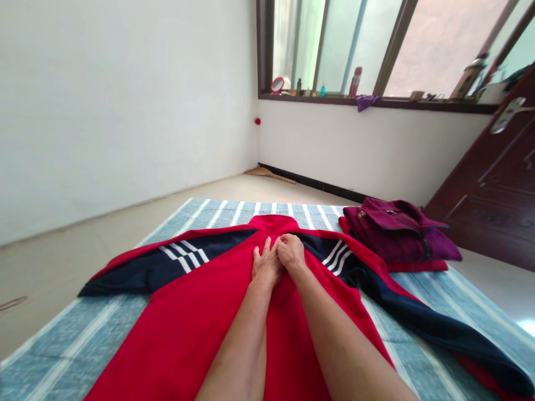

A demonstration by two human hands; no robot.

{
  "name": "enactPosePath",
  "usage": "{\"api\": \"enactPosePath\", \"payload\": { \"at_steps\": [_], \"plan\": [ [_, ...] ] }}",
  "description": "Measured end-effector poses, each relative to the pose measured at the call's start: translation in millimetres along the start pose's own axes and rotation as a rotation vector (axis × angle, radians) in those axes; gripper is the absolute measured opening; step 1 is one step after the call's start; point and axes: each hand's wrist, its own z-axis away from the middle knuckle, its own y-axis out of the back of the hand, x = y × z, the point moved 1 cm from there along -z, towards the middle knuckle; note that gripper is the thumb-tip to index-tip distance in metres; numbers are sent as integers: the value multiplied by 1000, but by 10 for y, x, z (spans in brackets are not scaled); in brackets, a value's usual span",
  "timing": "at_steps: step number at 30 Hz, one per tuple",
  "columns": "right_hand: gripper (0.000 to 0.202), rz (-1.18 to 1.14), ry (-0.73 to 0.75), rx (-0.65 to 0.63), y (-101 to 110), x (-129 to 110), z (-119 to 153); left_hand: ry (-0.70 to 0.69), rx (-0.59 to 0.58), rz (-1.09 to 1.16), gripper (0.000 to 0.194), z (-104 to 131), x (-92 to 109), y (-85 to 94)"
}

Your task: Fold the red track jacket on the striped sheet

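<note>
A red jacket [200,317] with navy sleeves and white stripes lies spread over a striped blue-grey sheet, its collar [273,223] at the far end. My left hand [266,266] rests on the jacket below the collar, fingers apart and laid on the fabric. Right beside it, my right hand [291,252] is closed, with its fingers curled down against the jacket and touching the left hand's fingers. What the right fingertips pinch, if anything, is hidden. Both sleeves stretch outward, the left one straighter and the right one trailing toward the near right corner.
Folded purple and red clothes [401,234] are stacked at the right on the striped sheet [71,356]. Beyond the far edge, a broom [270,175] lies on the floor by the wall. Bottles and a mirror [277,84] line the windowsill. A dark red door [489,189] stands at right.
</note>
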Motion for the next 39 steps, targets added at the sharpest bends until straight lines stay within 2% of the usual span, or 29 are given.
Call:
{"api": "enactPosePath", "payload": {
  "at_steps": [3, 6, 10, 13, 17, 22, 26, 30, 33, 36, 39],
  "plan": [
    [27, 151, 31, -32, 227, 28, -76, -18, -21, -23, 47, -3, 20, -7],
    [31, 334, 47, -19, 544, 161, -141, 4, -54, -60, 57, -14, 37, -14],
    [30, 576, 39, -37, 900, 491, -183, 12, -73, -81, 65, -21, 47, -24],
    [27, 704, 14, -84, 1011, 747, -185, 13, -78, -79, 64, -21, 42, -33],
    [27, 787, 34, -145, 1051, 895, -209, 17, -82, -80, 67, -23, 30, -41],
    [31, 848, 96, -141, 1132, 836, -337, 12, -107, -85, 78, -27, 31, -35],
    [32, 866, 160, -162, 1114, 879, -370, 10, -112, -90, 82, -33, 37, -21],
    [34, 851, 193, -157, 1048, 908, -302, 15, -118, -96, 81, -41, 35, -24],
    [36, 800, 277, -145, 974, 790, -188, 13, -105, -99, 81, -48, 24, -49],
    [33, 699, 399, -232, 812, 656, -25, 6, -86, -102, 81, -54, 15, -76],
    [36, 607, 424, -313, 606, 642, 97, 9, -82, -123, 80, -57, 19, -78]
  ]
}}
